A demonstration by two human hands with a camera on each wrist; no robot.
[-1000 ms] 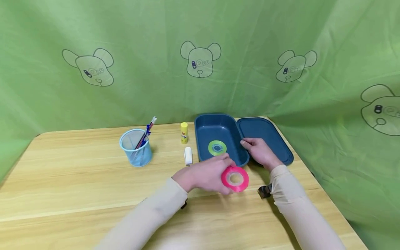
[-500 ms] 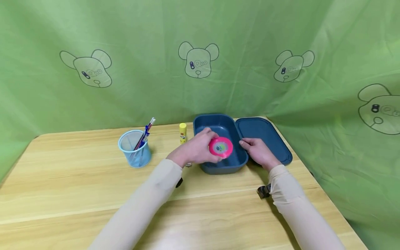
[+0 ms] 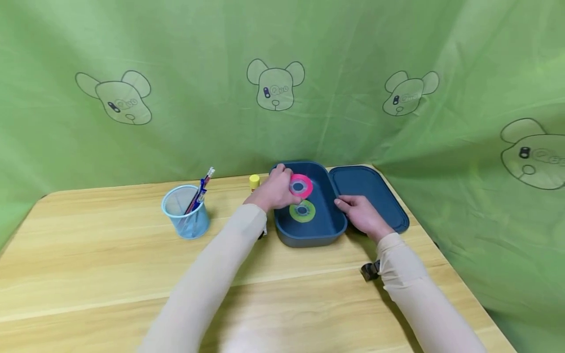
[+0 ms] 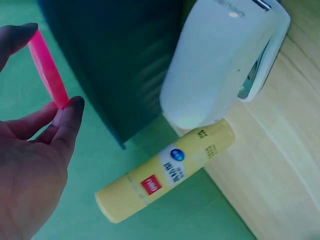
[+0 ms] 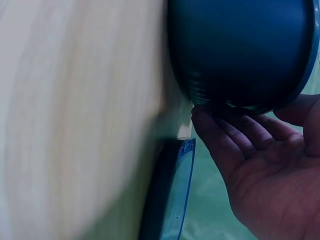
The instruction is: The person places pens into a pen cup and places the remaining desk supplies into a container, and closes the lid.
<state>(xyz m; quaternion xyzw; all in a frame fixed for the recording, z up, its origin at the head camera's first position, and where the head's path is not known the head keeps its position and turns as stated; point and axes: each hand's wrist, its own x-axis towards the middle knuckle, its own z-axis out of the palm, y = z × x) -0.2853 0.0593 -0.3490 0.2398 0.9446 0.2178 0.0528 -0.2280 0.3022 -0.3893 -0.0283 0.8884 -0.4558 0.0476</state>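
Observation:
My left hand (image 3: pixel 274 190) pinches a roll of pink tape (image 3: pixel 308 187) by its edge, thumb on one side and fingertips on the other. It hangs over the far left part of a dark blue plastic box (image 3: pixel 325 218). A roll of yellow-green tape (image 3: pixel 294 213) lies flat on the box floor, close to the pink roll. At the box's right side my right hand (image 3: pixel 363 215) grips the wall, thumb at the rim and fingers against the outside, as the right wrist view shows. Beside the box's left wall are a white stapler (image 4: pixel 210 70) and a yellow glue stick (image 4: pixel 165 172).
The blue lid (image 3: pixel 375 196) lies on the wooden table (image 3: pixel 110 274) to the right of the box. Left of the glue stick stands a light blue mesh cup (image 3: pixel 192 224) with pens and a pencil. A green curtain (image 3: pixel 198 137) hangs behind and to the right.
My left hand has carried the pink tape roll from in front of the box to over its far left part. My right hand has kept its grip on the box wall.

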